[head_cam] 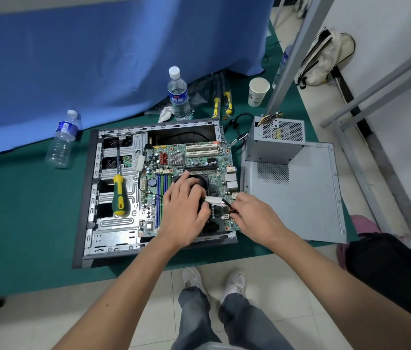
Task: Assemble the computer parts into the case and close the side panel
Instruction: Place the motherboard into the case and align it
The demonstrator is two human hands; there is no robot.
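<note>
Two hands over motherboard (186, 168), inside case (90, 198)

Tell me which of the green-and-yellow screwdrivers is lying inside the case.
The large screwdriver lying on the drive bays at the left of the open case. The other two screwdrivers lie outside it, on the green mat beyond the case.

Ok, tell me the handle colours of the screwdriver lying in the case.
Green and yellow handle on the screwdriver, seen clearly in the head view.
</note>
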